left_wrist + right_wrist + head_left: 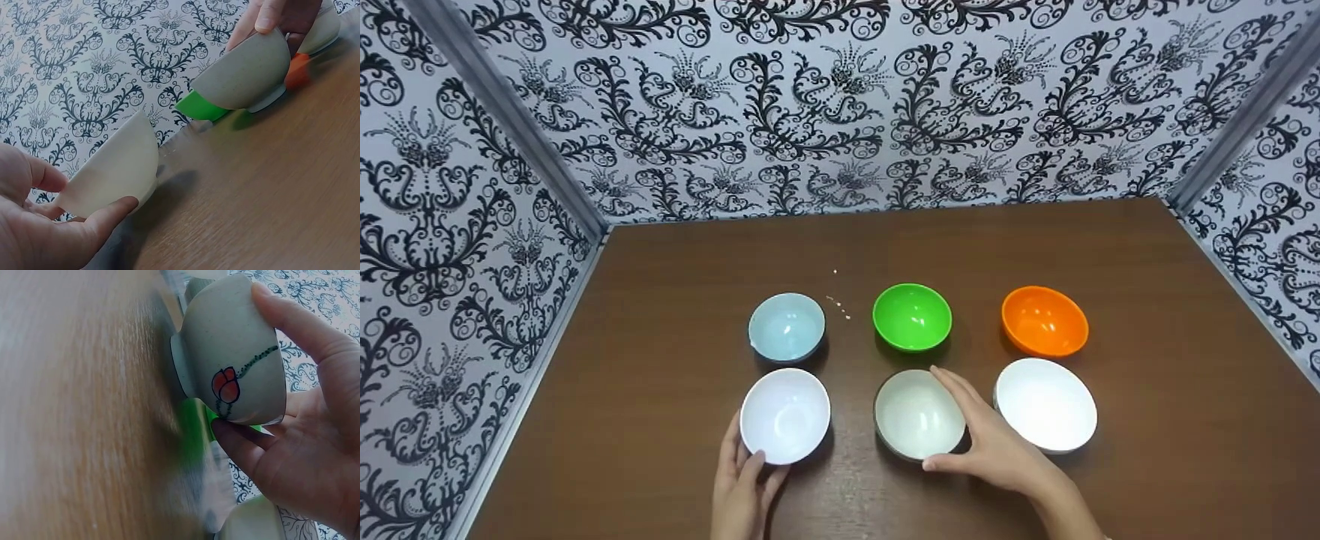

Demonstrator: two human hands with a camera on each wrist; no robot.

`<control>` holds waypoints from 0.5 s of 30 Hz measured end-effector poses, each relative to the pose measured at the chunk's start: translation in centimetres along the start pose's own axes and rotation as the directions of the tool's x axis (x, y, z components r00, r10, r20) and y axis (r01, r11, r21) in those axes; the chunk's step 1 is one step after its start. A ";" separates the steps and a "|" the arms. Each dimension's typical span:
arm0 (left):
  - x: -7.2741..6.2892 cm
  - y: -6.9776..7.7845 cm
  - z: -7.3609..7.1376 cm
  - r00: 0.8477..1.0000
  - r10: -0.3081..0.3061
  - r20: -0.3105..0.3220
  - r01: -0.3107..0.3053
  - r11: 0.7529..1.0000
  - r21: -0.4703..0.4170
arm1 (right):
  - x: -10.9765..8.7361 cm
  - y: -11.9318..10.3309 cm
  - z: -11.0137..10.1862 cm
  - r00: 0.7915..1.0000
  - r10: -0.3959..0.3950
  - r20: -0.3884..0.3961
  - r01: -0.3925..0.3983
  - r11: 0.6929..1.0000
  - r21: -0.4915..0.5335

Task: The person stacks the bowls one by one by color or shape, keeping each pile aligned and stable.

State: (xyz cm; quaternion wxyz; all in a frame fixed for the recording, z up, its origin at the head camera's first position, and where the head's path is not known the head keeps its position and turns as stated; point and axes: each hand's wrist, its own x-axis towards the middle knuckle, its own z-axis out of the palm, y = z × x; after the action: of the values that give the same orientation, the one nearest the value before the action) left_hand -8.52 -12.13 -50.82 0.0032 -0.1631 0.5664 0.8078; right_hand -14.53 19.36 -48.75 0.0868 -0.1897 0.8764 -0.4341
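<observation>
My left hand (741,487) grips a white bowl (785,416) at its near left side, thumb and fingers spread around the wall. To its right, my right hand (994,442) holds a greyish-cream bowl (919,414) by its right side, with the thumb at the near rim and fingers at the far rim. In the right wrist view this cream bowl (242,337) shows a painted red flower bud (226,385) and a foot ring close to the table. Whether the white bowl's base touches the table I cannot tell.
Behind stand a light blue bowl (787,327), a green bowl (913,317) and an orange bowl (1045,321). Another white bowl (1046,405) is just right of my right hand. Small white specks (838,304) lie on the brown table (660,315). Patterned walls (847,105) enclose its back and sides.
</observation>
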 end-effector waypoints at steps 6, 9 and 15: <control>-0.1 0.3 0.2 1.000 -0.011 -0.003 0.011 1.000 0.001 | 0.0 0.1 0.0 1.000 -0.007 0.006 0.007 1.000 0.015; -0.2 0.5 0.3 1.000 -0.004 0.002 0.004 1.000 -0.004 | 0.0 0.1 0.0 1.000 -0.021 0.004 0.021 1.000 0.006; -0.4 0.9 0.6 1.000 0.003 0.016 -0.003 1.000 -0.024 | 0.0 0.1 0.1 1.000 -0.030 0.003 0.030 1.000 -0.003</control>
State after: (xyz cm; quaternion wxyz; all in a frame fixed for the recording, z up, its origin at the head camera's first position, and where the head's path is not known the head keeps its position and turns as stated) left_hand -8.42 -11.85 -49.73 0.0046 -0.1557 0.5571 0.8157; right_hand -14.53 19.39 -48.85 0.0813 -0.2038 0.8741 -0.4335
